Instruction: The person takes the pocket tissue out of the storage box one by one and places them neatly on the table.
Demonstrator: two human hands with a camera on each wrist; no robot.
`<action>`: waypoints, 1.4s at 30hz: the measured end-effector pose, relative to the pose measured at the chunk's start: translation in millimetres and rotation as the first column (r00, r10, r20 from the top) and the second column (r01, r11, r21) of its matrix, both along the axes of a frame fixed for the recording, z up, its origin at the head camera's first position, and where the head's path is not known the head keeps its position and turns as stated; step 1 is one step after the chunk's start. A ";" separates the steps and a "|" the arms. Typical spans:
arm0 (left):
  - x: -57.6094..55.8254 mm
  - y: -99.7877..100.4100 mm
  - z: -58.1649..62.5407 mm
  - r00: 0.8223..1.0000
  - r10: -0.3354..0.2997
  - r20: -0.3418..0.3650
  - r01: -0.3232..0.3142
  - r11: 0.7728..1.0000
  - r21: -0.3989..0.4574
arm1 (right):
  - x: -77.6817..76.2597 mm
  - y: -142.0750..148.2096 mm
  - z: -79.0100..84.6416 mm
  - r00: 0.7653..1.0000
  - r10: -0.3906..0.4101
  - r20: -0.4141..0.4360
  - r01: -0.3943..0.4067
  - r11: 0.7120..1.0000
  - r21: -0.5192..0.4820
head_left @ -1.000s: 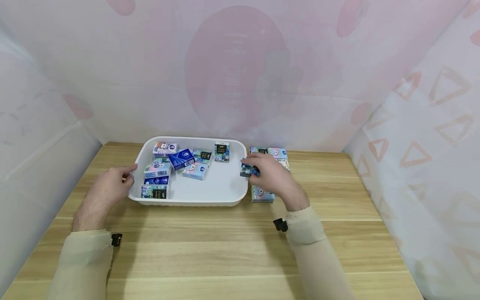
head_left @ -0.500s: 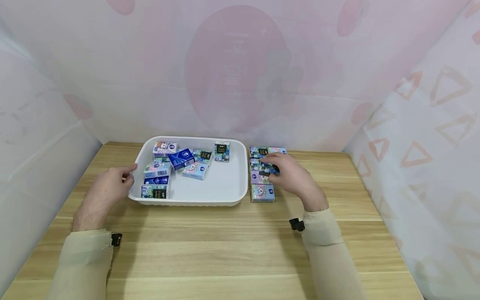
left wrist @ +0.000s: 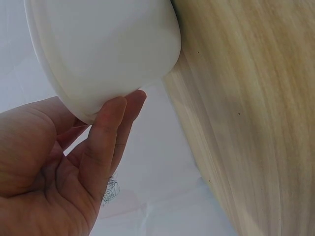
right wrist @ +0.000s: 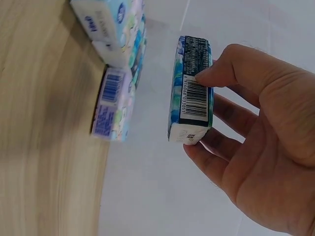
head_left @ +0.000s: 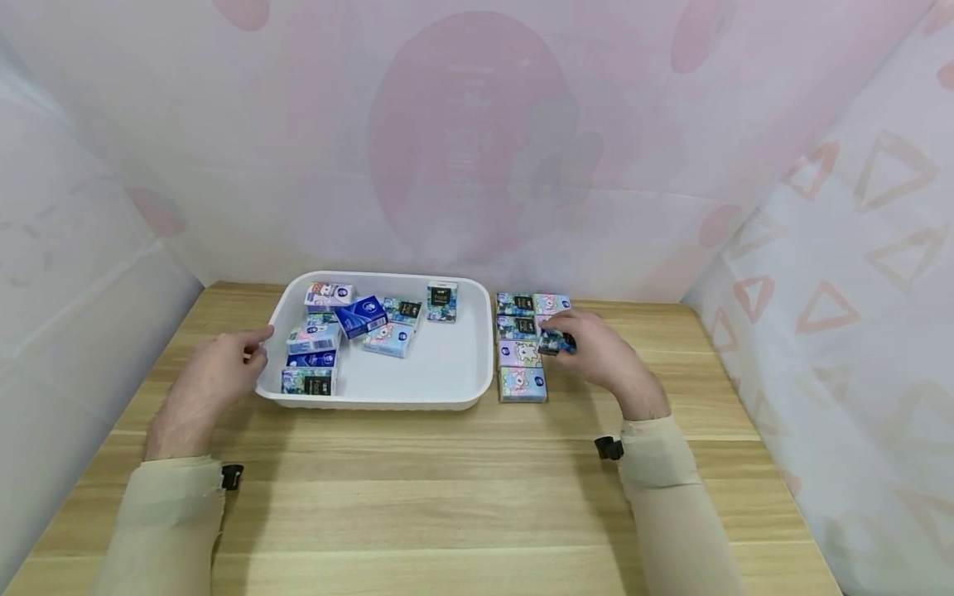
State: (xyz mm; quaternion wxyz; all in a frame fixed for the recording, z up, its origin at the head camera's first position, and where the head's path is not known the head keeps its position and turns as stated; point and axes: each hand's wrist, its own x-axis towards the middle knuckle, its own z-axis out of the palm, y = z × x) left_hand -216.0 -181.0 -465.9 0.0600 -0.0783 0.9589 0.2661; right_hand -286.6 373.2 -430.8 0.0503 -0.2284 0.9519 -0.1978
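Note:
My right hand [head_left: 596, 348] pinches a dark blue-green tissue pack [right wrist: 191, 88] between thumb and fingers, its barcode side showing in the right wrist view. In the head view this pack is held above the right column of packs, partly covering what lies beneath. At the left end of the white plastic tray [head_left: 402, 404], my left hand [head_left: 224, 368] grips the rim. The left wrist view shows its fingers [left wrist: 106, 125] against the tray's outer wall. Inside the tray lie several tissue packs, among them a blue pack [head_left: 361, 317] and a blue-green one [head_left: 442, 302] standing apart at the right.
Right of the tray, tissue packs stand in two columns on the wooden table [head_left: 417, 497]. A light blue pack [head_left: 523, 385] is at the near end of the left column. A pink-white sheet [head_left: 313, 165] hangs behind, with more sheets on both sides.
My right hand has carried the blue-green tissue pack rightward from the tray's right rim, past the left column of packs, to above the right column. The left hand and tray stay put.

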 end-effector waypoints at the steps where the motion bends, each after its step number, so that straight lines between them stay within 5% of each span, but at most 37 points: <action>1: 0.1 0.1 0.0 1.000 0.000 -0.001 0.000 1.000 -0.001 | -0.3 1.2 -0.9 1.000 -0.003 0.006 0.003 1.000 0.007; 26: -0.7 -0.1 -1.8 1.000 0.003 -0.017 -0.003 1.000 -0.013 | -17.4 15.1 -49.9 0.998 0.030 0.060 -0.035 0.995 0.094; 35: -0.7 -0.7 -2.7 1.000 -0.004 -0.029 0.004 1.000 -0.009 | -18.0 12.5 -54.9 0.997 0.082 0.006 -0.082 0.994 0.076; 42: -1.6 -2.4 -1.3 0.999 -0.020 -0.026 0.020 1.000 -0.012 | -16.4 8.2 -51.9 0.999 0.051 -0.008 -0.050 0.997 0.061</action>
